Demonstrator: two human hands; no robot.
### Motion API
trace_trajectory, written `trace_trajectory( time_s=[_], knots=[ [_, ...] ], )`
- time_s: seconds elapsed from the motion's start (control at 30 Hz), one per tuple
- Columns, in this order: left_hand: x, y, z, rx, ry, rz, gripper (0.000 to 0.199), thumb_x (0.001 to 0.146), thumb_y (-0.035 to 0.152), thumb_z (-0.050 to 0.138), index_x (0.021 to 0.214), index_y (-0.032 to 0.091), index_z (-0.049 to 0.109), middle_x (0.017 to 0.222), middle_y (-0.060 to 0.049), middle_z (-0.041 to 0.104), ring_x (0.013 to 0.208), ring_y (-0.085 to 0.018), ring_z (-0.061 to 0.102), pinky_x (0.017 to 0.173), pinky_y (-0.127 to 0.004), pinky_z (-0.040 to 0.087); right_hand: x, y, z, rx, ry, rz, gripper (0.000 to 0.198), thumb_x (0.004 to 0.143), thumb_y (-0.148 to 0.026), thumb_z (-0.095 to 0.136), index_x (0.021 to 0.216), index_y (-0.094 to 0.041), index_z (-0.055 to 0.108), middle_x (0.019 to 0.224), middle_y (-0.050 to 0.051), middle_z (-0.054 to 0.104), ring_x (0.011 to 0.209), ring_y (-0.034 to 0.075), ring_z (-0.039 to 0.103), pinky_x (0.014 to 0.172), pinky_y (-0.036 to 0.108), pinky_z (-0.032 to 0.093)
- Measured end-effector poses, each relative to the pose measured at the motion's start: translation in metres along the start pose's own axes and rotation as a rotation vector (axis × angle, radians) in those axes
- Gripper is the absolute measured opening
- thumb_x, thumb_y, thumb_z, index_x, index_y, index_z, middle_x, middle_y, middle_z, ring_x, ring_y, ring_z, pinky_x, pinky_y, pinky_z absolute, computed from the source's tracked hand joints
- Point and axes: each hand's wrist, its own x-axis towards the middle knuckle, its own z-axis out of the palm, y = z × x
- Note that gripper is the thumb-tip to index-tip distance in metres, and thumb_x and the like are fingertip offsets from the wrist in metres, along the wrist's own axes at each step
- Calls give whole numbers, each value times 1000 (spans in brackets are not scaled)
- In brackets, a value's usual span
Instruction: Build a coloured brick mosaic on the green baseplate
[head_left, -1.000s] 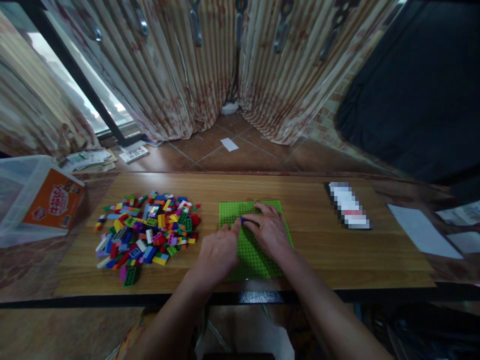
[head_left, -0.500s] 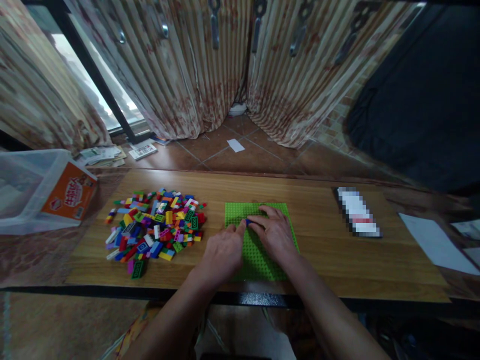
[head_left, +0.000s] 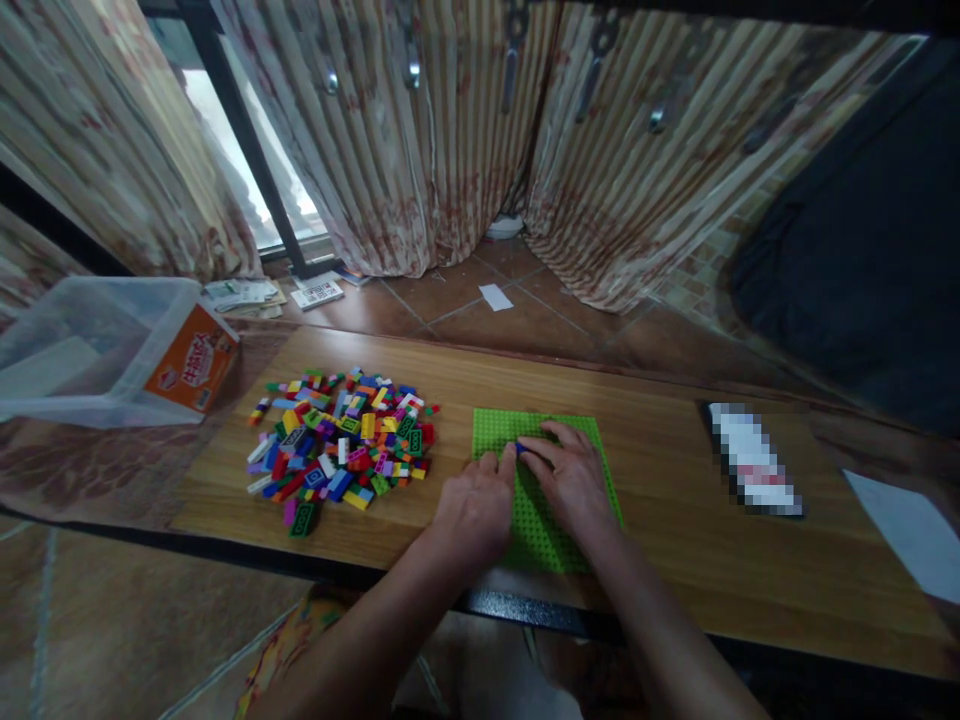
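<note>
A small blue brick (head_left: 520, 448) is at the upper middle of the green studded baseplate (head_left: 540, 555), between the fingertips of both hands. My left hand (head_left: 476, 505) comes in from the left, closed, its index fingertip against the brick and the other fingers curled. From the right, my right hand (head_left: 574, 480) has its thumb and index tips at the brick's other side, while its remaining fingers bend over the plate. The fingertips partly cover the brick, so whether it is seated on the studs cannot be seen.
Left of the baseplate lies a heap of loose coloured bricks (head_left: 341, 440) on the wooden table (head_left: 660, 480). A clear plastic box (head_left: 112, 350) with an orange label stands beyond the table's left end. A pixelated dark-edged object (head_left: 754, 460) and white paper (head_left: 911, 530) lie to the right.
The camera view has turned and tilted slightly, so the table appears shifted right and slanted. Both hands stay at the blue brick on the baseplate, with little change in their grip.
</note>
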Motion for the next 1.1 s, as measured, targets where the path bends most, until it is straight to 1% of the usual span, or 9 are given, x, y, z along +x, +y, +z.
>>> trace_trajectory(
  time_s=[0.1, 0.17, 0.3, 0.4, 0.5, 0.6, 0.77, 0.93, 1.1],
  knots=[
    [-1, 10, 7, 32, 38, -58, 57, 88, 10, 40, 144, 7, 33, 106, -16, 60, 95, -24, 62, 76, -35, 53, 0, 5, 2, 22, 12, -15, 24, 89, -40, 55, 99, -30, 75, 119, 7, 61, 109, 27, 53, 93, 48, 42],
    [-1, 20, 15, 56, 65, -102, 51, 90, 9, 38, 140, 5, 39, 101, -15, 61, 91, -23, 63, 75, -35, 53, -1, 8, 4, 35, 9, -23, 26, 89, -42, 54, 98, -30, 75, 119, 7, 61, 109, 27, 54, 94, 48, 42],
    [-3, 36, 27, 66, 176, -114, 39, 91, 12, 42, 127, 4, 53, 91, -12, 62, 82, -21, 64, 74, -36, 53, -1, 11, 4, 58, 6, -23, 31, 89, -47, 52, 98, -28, 75, 119, 8, 61, 109, 27, 54, 94, 49, 42],
    [-3, 38, 30, 74, 232, -127, 36, 90, 12, 45, 124, 4, 56, 87, -11, 62, 77, -19, 64, 72, -34, 54, 0, 11, 2, 59, 4, -28, 34, 89, -50, 50, 97, -27, 75, 118, 8, 61, 109, 28, 54, 94, 49, 42],
    [-2, 35, 27, 80, 223, -118, 41, 92, 14, 43, 131, 3, 50, 84, -10, 62, 75, -18, 64, 70, -31, 53, 0, 11, -1, 43, -17, -38, 37, 90, -50, 47, 98, -27, 75, 118, 9, 61, 109, 28, 54, 95, 49, 42],
    [0, 33, 24, 76, 200, -106, 45, 94, 15, 39, 137, 3, 43, 82, -10, 63, 74, -18, 64, 69, -31, 53, 1, 11, -3, 43, -37, -49, 38, 91, -49, 45, 98, -25, 75, 117, 10, 61, 108, 27, 54, 96, 48, 42],
    [3, 32, 23, 27, 167, -91, 44, 95, 16, 36, 136, 3, 45, 84, -12, 63, 76, -19, 65, 71, -33, 52, 0, 13, -4, 51, -33, -50, 37, 91, -47, 46, 97, -24, 75, 115, 10, 61, 106, 27, 55, 95, 47, 44],
    [4, 33, 23, 12, 164, -104, 45, 94, 13, 35, 137, -1, 43, 84, -14, 63, 77, -20, 65, 69, -33, 51, 1, 14, -3, 47, -37, -63, 34, 90, -46, 48, 98, -27, 75, 116, 9, 61, 105, 27, 56, 93, 48, 45],
    [7, 31, 21, 13, 149, -74, 45, 94, 13, 35, 135, -2, 44, 84, -15, 63, 77, -21, 66, 70, -33, 52, 1, 12, -3, 44, -43, -50, 36, 90, -46, 47, 98, -24, 75, 116, 11, 61, 106, 27, 55, 94, 48, 44]
  ],
)
